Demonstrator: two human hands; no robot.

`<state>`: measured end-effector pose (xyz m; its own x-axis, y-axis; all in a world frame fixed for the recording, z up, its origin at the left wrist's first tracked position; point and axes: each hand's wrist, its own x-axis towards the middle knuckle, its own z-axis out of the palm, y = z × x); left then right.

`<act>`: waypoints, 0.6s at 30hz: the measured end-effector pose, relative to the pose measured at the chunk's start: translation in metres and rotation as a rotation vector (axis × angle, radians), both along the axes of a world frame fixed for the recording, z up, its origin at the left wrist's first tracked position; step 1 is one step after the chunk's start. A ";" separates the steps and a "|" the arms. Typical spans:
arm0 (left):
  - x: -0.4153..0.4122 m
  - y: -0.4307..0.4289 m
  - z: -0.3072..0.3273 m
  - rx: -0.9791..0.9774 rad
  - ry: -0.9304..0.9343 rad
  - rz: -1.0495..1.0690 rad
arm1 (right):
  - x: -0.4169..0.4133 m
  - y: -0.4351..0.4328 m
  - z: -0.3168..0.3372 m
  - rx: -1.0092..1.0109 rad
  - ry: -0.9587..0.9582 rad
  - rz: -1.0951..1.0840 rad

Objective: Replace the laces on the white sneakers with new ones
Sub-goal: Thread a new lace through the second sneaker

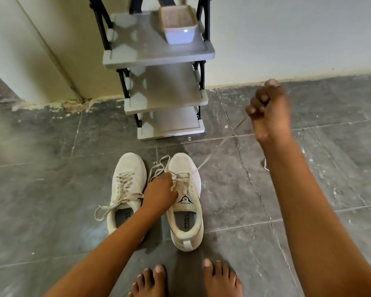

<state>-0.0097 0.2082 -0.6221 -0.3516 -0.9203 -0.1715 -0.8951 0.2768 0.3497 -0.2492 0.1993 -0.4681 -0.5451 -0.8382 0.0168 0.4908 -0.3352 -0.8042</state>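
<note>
Directly beneath the left hand (161, 194) a white sneaker (185, 221) is stood on the dark tiled floor (51, 189), toe pointed away from the person. The hand is laid across its tongue and upper eyelets, fingertips bent down among the loosened lacing; whether a strand is pinched there cannot be told. From the eyelets just beyond those fingertips one pale lace (219, 144) is drawn taut, up and away to the right hand (268, 110), which is raised well clear of the floor and clenched in a fist round the strand. A short tail of lace is seen hanging behind that forearm. Slack loops are left lying over the toe ahead of the left hand. The printed words SPEED and FLEXIBLE can be read on the insole, and a black logo is shown on the tongue.

Just to the outer side of the left wrist a second sneaker (126, 189) is set parallel, close but not touching, fully laced with its ends untied and spilled over the collar. Open floor is left on both sides of the pair. Beyond the left hand a grey tiered shoe rack (159, 54) is placed against the wall (287, 39), with a white container (178, 24) on its top shelf. Bare feet (221, 279) are seen nearest the camera.
</note>
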 end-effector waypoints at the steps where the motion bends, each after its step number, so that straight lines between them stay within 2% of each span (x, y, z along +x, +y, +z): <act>1: 0.000 -0.002 0.001 0.032 0.008 -0.007 | -0.001 0.001 -0.003 0.089 0.192 -0.017; 3: 0.000 -0.006 0.005 0.086 0.019 -0.002 | 0.015 0.001 -0.031 0.427 0.725 0.022; 5: 0.001 -0.008 0.007 0.099 0.014 0.007 | 0.041 0.003 -0.081 0.711 1.141 0.265; 7: 0.003 -0.008 0.006 0.082 0.027 -0.002 | 0.068 0.013 -0.130 0.860 1.432 0.550; 8: 0.002 -0.007 0.005 0.065 0.039 -0.013 | 0.077 0.017 -0.147 0.887 1.518 0.597; 10: 0.003 -0.005 0.003 0.033 0.054 -0.033 | 0.087 0.018 -0.165 0.906 1.570 0.541; 14: 0.000 -0.008 0.001 0.035 0.037 -0.061 | 0.083 0.006 -0.164 0.906 1.523 0.521; 16: 0.000 -0.010 0.000 0.056 0.026 -0.058 | 0.074 0.004 -0.151 0.845 1.391 0.493; 18: 0.000 -0.010 -0.002 0.074 0.009 -0.046 | 0.063 0.000 -0.121 0.708 1.045 0.337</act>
<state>-0.0097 0.1977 -0.6236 -0.3951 -0.8880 -0.2353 -0.8787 0.2905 0.3789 -0.1862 0.1990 -0.5892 -0.3058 -0.9316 -0.1966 -0.4929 0.3315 -0.8044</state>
